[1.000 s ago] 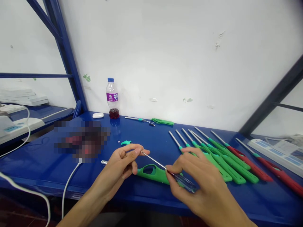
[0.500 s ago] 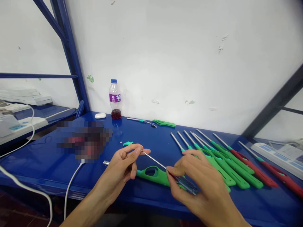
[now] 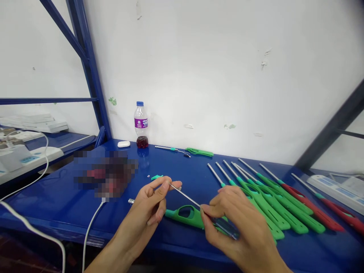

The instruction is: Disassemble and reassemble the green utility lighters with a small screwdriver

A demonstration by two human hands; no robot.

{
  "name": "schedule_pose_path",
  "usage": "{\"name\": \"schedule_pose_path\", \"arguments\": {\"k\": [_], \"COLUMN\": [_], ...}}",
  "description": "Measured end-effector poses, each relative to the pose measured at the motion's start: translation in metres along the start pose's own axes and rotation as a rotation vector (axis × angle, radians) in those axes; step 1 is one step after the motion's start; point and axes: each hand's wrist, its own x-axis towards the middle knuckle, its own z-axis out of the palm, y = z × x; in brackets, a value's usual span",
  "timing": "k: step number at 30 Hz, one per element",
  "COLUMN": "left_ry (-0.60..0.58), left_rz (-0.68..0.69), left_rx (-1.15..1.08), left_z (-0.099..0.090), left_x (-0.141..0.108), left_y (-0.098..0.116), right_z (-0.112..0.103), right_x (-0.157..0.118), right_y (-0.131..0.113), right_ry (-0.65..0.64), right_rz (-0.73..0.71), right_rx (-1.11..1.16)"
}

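Note:
My right hand (image 3: 239,223) is wrapped round a screwdriver (image 3: 186,196) with a thin metal shaft and a dark blue, see-through handle. The shaft points up and left to my left hand (image 3: 152,201), whose thumb and forefinger pinch at its tip; whether a small part is there too is too small to tell. Beneath both hands a green lighter (image 3: 184,216) lies on the blue table, partly covered by them. Several green lighters (image 3: 273,208) and red ones (image 3: 313,207) with metal stems lie side by side at the right.
A bottle of dark red drink (image 3: 141,127) and a white case (image 3: 123,144) stand by the wall. An opened green lighter (image 3: 199,152) lies at the back. A teal piece (image 3: 156,177) is behind my left hand. A white cable (image 3: 91,227) hangs at the left edge.
The whole view has shifted slightly, so things appear a little lower and further right. Both hands keep their hold, with the screwdriver in nearly the same pose.

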Motion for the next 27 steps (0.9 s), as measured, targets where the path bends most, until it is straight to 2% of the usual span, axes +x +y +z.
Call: {"name": "schedule_pose_path", "arguments": {"k": [7,12,16,19,22,24,27], "left_ry": [-0.031,-0.066,-0.099,-0.119,-0.139,-0.138,-0.132], "left_rz": [0.045,0.117,0.119,0.122,0.138,0.202,0.375], "left_rx": [-0.031,0.183,0.349,0.426,0.512,0.591,0.717], "left_z": [0.004,0.006,0.007,0.008,0.008,0.011,0.018], "left_x": [-0.003,-0.001,-0.002,-0.001,0.001,0.000,-0.007], "left_y": [0.005,0.005,0.004,0.002,-0.002,-0.004,-0.008], "right_z": [0.009,0.004,-0.003,-0.003,0.000,0.002,0.002], "right_x": [-0.001,0.001,-0.001,-0.005,-0.009,-0.010,-0.008], "right_y": [0.003,0.002,0.003,0.004,0.004,0.005,0.005], "right_ry": [0.052,0.100,0.139,0.263,0.376,0.404,0.388], "right_rz": [0.035,0.036,0.191,0.342,0.411,0.430,0.464], "right_rx": [0.025,0.028,0.086,0.109,0.108,0.108,0.124]}}
